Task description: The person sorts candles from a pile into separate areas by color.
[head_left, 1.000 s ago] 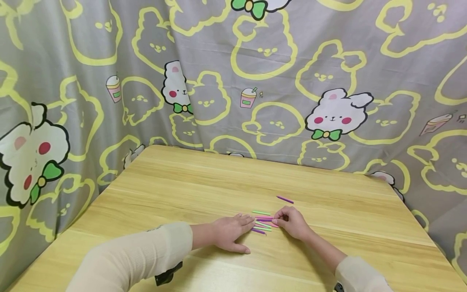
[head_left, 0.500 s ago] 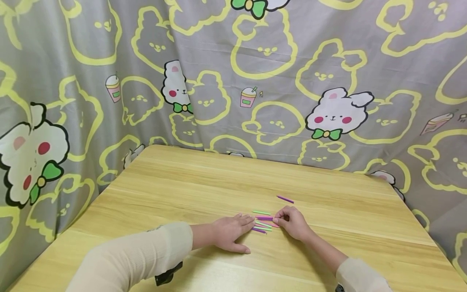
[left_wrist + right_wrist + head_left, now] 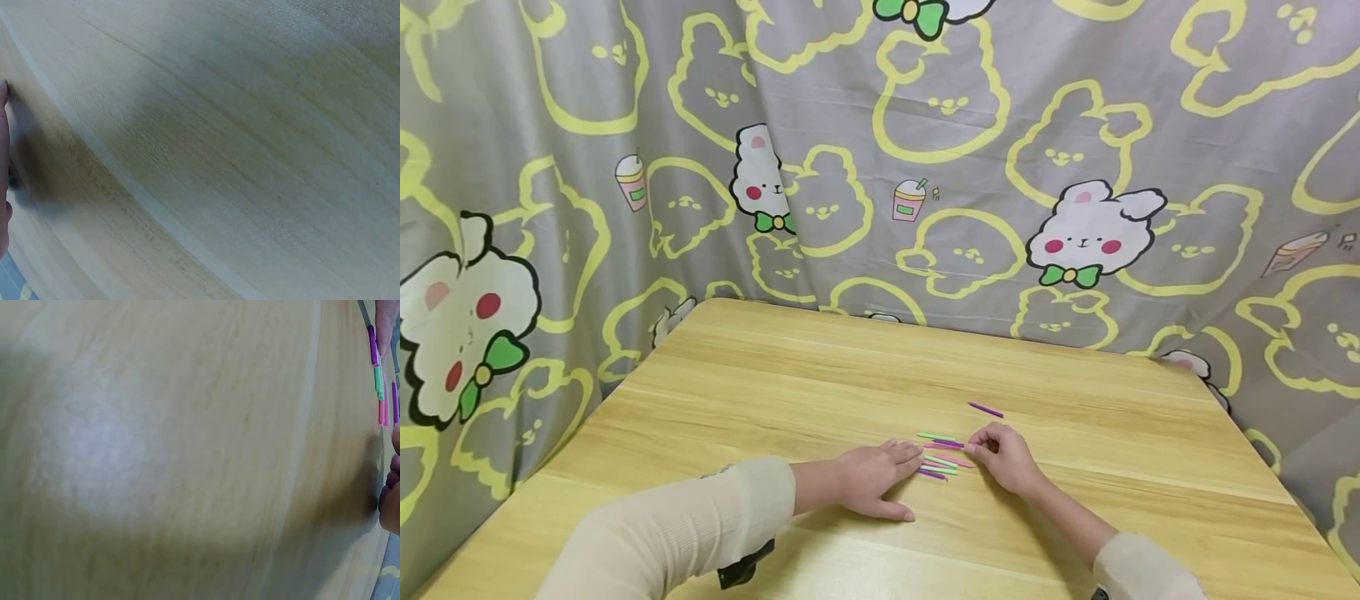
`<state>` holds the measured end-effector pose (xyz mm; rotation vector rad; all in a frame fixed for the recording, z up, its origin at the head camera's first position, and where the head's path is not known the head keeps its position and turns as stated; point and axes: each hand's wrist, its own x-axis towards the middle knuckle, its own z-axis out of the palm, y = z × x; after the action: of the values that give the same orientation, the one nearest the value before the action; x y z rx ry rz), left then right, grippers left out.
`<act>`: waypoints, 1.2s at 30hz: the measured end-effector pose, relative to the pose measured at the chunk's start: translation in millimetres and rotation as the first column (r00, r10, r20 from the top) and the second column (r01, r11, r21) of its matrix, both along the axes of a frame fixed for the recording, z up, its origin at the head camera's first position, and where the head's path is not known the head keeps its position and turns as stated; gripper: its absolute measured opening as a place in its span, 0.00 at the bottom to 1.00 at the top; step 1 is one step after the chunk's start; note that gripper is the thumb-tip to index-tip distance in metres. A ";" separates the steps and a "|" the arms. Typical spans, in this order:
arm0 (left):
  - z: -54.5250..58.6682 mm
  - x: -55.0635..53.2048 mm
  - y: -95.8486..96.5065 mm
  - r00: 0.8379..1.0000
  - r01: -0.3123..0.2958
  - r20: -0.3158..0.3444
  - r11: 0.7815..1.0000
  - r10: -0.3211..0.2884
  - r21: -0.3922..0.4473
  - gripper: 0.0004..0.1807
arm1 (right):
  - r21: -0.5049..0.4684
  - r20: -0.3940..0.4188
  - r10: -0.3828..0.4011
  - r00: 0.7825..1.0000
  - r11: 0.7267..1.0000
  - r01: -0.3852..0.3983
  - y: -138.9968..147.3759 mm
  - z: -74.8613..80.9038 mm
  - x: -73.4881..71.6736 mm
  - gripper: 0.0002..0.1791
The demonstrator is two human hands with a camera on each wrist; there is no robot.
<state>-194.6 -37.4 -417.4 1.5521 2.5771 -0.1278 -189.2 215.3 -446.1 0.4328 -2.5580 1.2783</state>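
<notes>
My right hand (image 3: pixel 1003 458) pinches the right end of a thin purple stick (image 3: pixel 949 444) between thumb and fingertips. That stick also shows at the right edge of the right wrist view. Below it lies a small heap of similar sticks, among them pink sticks (image 3: pixel 953 460), green sticks (image 3: pixel 942 468) and a purple stick (image 3: pixel 932 474). A green stick (image 3: pixel 931 436) lies at the heap's far side. My left hand (image 3: pixel 871 479) rests flat on the table, fingers extended, fingertips over the heap's left ends. Only a sliver of it enters the left wrist view.
Farther back on the wooden table (image 3: pixel 790 367) lies a separate purple stick (image 3: pixel 986 409). A grey patterned curtain (image 3: pixel 850 192) hangs behind the table and along its sides.
The pinched purple stick has shifted away from me, over the heap towards the far green stick. My right hand has moved slightly with it, while the left hand has kept its place.
</notes>
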 end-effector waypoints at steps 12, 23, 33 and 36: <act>-1.7 0.8 -0.2 1.000 0.006 -0.011 1.000 -0.006 0.004 0.43 | 0.071 0.205 -0.194 0.959 0.980 0.183 0.0 11.9 -5.0 0.02; -1.0 1.8 -0.3 1.000 -0.015 0.012 1.000 0.015 0.014 0.43 | 0.096 0.142 -0.258 0.956 0.964 0.246 14.5 5.2 -14.9 0.04; -1.7 0.7 0.0 1.000 -0.018 0.014 1.000 0.018 0.006 0.44 | 0.104 0.107 -0.290 0.951 0.955 0.280 22.4 1.4 -20.0 0.04; -1.4 0.6 0.1 1.000 -0.015 0.013 1.000 0.015 0.006 0.43 | 0.118 0.095 -0.301 0.949 0.950 0.290 24.1 0.6 -21.9 0.04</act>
<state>-194.0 -37.3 -418.8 1.5302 2.5816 -0.1082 -211.1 239.4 -445.5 -0.0096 -2.6618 1.0944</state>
